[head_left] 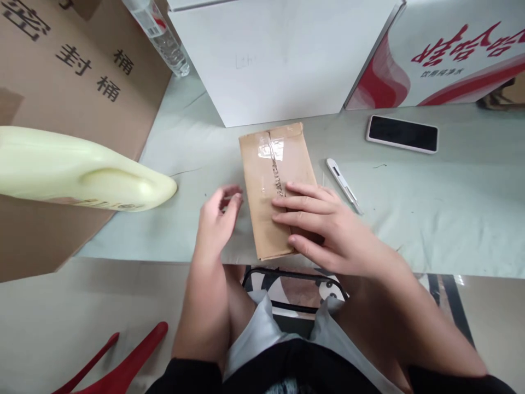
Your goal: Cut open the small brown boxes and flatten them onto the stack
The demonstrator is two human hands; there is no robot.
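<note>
A small brown cardboard box [262, 191] lies on the light green tabletop, its top seam sealed with clear tape [270, 146] that shines near the far end. The middle of the seam looks torn or rough. My right hand [324, 224] rests flat on the box's right half, fingers spread. Just left of the box, my left hand [219, 219] hovers apart from it, fingers loosely curled and nothing seen in them. A white utility knife [343, 186] lies to the right of the box, beyond my right hand.
A white box [283, 60] stands behind the cardboard box. A phone [402, 134] lies at the right, before a red-and-white carton [435, 60]. At left are a large carton [82, 71], a plastic bottle [164, 41] and a pale yellow object [90, 169] jutting in.
</note>
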